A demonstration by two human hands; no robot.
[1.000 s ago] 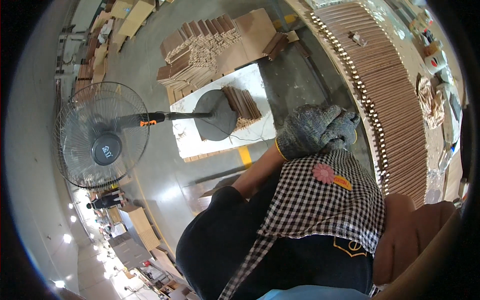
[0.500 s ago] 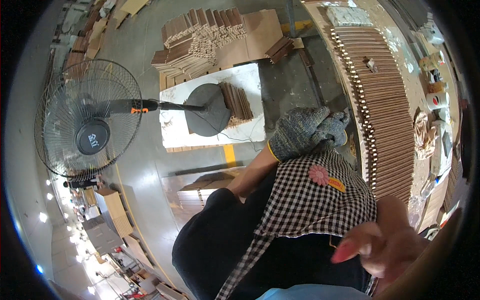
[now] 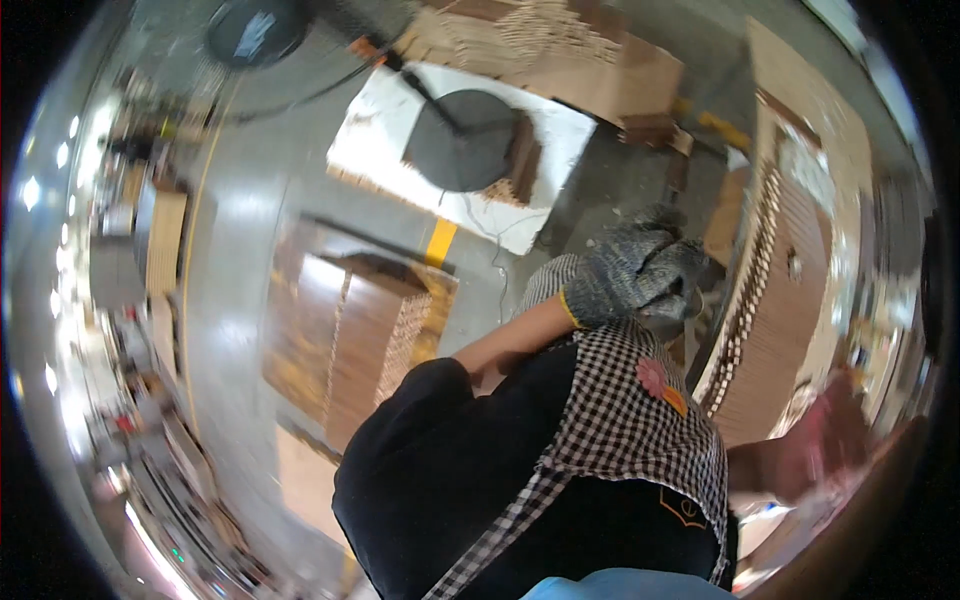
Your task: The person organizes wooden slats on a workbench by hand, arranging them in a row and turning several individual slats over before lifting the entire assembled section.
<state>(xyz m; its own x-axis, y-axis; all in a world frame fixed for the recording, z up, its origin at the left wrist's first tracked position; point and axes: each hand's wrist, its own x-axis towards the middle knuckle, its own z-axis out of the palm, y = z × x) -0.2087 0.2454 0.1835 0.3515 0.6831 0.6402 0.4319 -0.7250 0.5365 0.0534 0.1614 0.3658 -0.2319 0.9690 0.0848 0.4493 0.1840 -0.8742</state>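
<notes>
My left hand (image 3: 620,275) wears a grey knitted glove with a yellow cuff and is held before the checked apron (image 3: 640,400). Its fingers are closed on a bunched grey knitted glove (image 3: 682,285). Bare and smeared by motion, my right hand (image 3: 820,445) is raised at the right, and its fingers cannot be made out. Beyond it and to its left, a long row of brown wooden strips (image 3: 775,310) with pale ends lies on the workbench (image 3: 835,130).
A fan's round base (image 3: 460,140) stands on a white board (image 3: 370,125) beside brown strips (image 3: 525,160). More strips (image 3: 520,40) are stacked behind. At left, brown boards (image 3: 370,350) sit on a low platform. A cable (image 3: 497,270) lies on the floor.
The whole view has turned, carrying the fan up toward the top edge. My right hand has moved up and to the right. My left hand stays in front of the apron, still closed.
</notes>
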